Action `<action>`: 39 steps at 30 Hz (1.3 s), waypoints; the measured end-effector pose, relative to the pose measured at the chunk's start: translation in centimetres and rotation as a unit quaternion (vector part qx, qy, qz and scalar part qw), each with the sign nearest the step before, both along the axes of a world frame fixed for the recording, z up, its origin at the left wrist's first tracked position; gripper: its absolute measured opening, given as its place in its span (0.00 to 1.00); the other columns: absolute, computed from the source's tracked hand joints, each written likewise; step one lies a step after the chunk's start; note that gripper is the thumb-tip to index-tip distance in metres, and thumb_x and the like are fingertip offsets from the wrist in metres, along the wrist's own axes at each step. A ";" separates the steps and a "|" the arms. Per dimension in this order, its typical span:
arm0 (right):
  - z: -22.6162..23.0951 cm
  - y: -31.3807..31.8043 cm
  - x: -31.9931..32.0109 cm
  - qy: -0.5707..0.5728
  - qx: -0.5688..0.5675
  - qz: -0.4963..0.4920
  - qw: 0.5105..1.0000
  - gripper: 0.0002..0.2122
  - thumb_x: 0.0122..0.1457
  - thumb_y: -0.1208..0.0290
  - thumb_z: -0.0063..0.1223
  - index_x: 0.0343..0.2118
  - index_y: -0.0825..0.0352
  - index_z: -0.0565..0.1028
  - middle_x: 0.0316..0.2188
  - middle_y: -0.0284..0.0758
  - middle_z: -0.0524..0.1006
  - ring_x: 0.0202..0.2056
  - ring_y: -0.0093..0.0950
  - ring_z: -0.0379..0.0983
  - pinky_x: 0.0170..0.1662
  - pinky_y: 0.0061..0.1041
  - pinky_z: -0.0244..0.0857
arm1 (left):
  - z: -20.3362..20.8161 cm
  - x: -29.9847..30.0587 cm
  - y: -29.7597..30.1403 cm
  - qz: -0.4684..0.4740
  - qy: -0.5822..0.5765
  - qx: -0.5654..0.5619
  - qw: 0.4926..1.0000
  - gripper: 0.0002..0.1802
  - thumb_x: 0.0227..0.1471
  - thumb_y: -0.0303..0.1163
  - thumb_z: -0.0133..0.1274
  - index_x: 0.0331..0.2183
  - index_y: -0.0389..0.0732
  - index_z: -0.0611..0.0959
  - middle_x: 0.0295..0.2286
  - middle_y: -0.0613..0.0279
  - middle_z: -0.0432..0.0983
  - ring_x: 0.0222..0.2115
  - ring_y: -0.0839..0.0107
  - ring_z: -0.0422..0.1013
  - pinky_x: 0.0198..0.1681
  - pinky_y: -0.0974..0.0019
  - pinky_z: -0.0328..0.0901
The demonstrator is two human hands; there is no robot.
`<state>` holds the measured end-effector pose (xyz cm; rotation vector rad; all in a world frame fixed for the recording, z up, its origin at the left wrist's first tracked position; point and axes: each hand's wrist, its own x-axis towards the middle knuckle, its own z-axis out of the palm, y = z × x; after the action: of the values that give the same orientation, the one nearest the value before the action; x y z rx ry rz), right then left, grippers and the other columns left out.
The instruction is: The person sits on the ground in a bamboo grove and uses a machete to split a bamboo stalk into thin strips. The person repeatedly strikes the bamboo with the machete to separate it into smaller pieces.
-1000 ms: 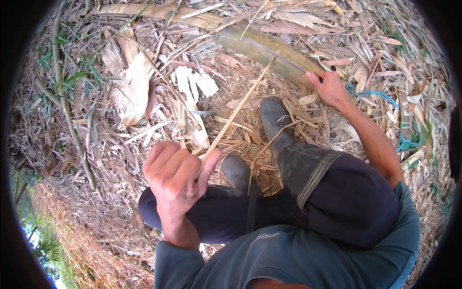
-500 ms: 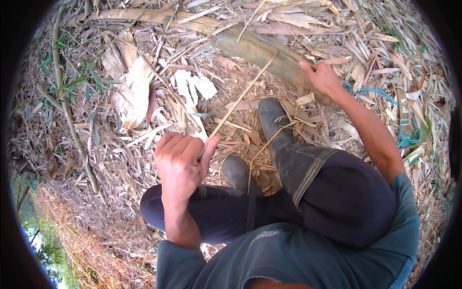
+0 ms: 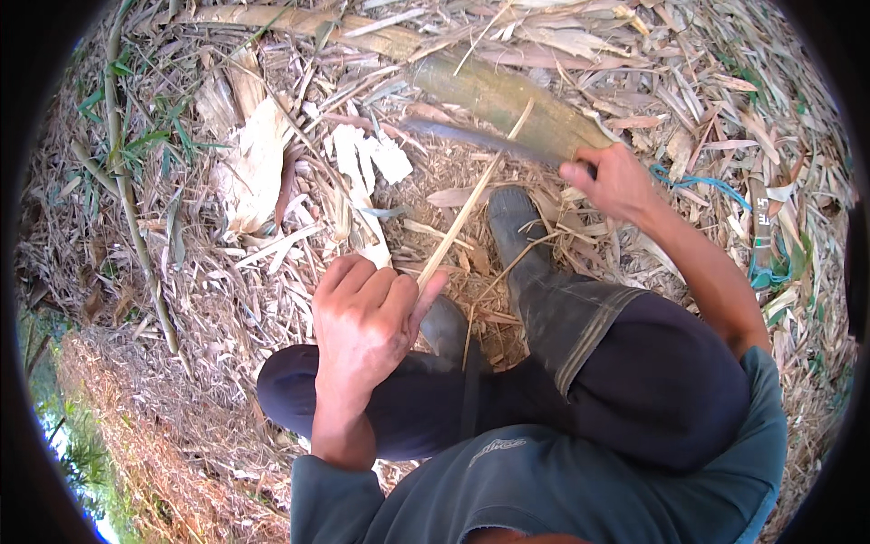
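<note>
My left hand (image 3: 364,313) is closed around the lower end of a thin, pale bamboo strip (image 3: 460,222), thumb laid along it. The strip slants up and away to the right. My right hand (image 3: 618,184) grips the dark handle of a long-bladed knife (image 3: 460,134). Its blade, a little blurred, points left and crosses the strip near its far end; I cannot tell whether they touch. Beyond the blade lies a broad, greenish-brown bamboo piece (image 3: 507,100) on the ground.
Dry leaves and shavings (image 3: 263,299) cover the ground. My boots (image 3: 515,222) stand between my hands. White peeled scraps (image 3: 367,156) lie ahead on the left, a thin stem (image 3: 127,199) farther left. Blue cord (image 3: 711,175) lies to the right.
The knife blade has swung from beyond the strip down and left across it. My right hand has come slightly nearer; my left hand and the strip have shifted a little right.
</note>
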<state>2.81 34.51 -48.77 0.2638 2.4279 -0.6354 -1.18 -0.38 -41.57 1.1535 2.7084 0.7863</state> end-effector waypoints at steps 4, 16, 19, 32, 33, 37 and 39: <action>1.7 -1.4 0.3 0.040 -0.100 0.080 0.991 0.37 0.61 0.32 0.44 0.26 0.72 0.79 0.13 0.42 0.71 0.19 0.41 0.72 0.29 0.42 0.67 | 0.3 -0.1 0.7 -0.008 -0.011 0.008 1.000 0.26 0.42 0.30 0.71 0.13 0.43 0.67 0.12 0.64 0.62 0.15 0.63 0.63 0.27 0.61 0.62; -0.6 -1.0 -0.4 0.072 -0.070 0.072 0.992 0.39 0.58 0.27 0.40 0.34 0.68 0.83 0.15 0.40 0.75 0.19 0.37 0.74 0.29 0.41 0.69 | -0.4 0.3 0.6 0.014 -0.004 0.040 0.999 0.27 0.43 0.30 0.71 0.12 0.42 0.66 0.11 0.63 0.61 0.14 0.61 0.62 0.23 0.60 0.59; -5.8 4.1 -0.8 -0.028 0.030 -0.124 0.991 0.37 0.63 0.33 0.39 0.25 0.71 0.77 0.12 0.43 0.68 0.18 0.42 0.68 0.29 0.43 0.65 | -0.2 0.1 0.6 -0.010 0.001 0.018 1.000 0.23 0.46 0.34 0.69 0.14 0.45 0.70 0.12 0.65 0.65 0.15 0.65 0.65 0.25 0.62 0.62; -3.8 3.8 -0.8 -0.056 0.122 -0.067 0.989 0.42 0.60 0.29 0.38 0.33 0.75 0.82 0.27 0.57 0.80 0.35 0.52 0.79 0.42 0.47 0.71 | -0.2 -0.7 -0.5 0.012 0.000 0.000 1.000 0.24 0.46 0.34 0.69 0.13 0.44 0.70 0.12 0.64 0.64 0.15 0.64 0.64 0.25 0.61 0.62; -3.6 3.8 -0.4 -0.046 0.117 -0.059 0.990 0.42 0.60 0.29 0.38 0.33 0.75 0.82 0.27 0.57 0.80 0.35 0.52 0.79 0.42 0.47 0.71 | -0.4 -0.8 -0.8 0.011 0.002 -0.004 1.000 0.24 0.46 0.34 0.69 0.13 0.44 0.70 0.11 0.64 0.63 0.15 0.64 0.64 0.25 0.61 0.62; -5.7 6.6 1.4 -0.024 0.135 -0.098 0.986 0.43 0.59 0.28 0.37 0.33 0.75 0.82 0.28 0.56 0.80 0.36 0.52 0.79 0.43 0.47 0.71 | 0.0 -0.4 -0.2 0.006 0.001 -0.018 1.000 0.24 0.45 0.34 0.70 0.13 0.43 0.70 0.12 0.63 0.63 0.16 0.62 0.64 0.26 0.60 0.61; -5.9 7.1 0.8 -0.045 0.144 -0.122 0.981 0.44 0.59 0.27 0.36 0.33 0.74 0.82 0.29 0.56 0.80 0.37 0.52 0.79 0.45 0.48 0.71 | 0.1 -0.6 -0.3 0.011 0.001 -0.019 1.000 0.23 0.46 0.35 0.69 0.14 0.43 0.71 0.13 0.63 0.64 0.18 0.63 0.66 0.27 0.61 0.62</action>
<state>3.62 41.60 -54.69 0.7033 2.4153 -0.3617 -1.82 -0.71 -41.49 1.1195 2.7298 0.7333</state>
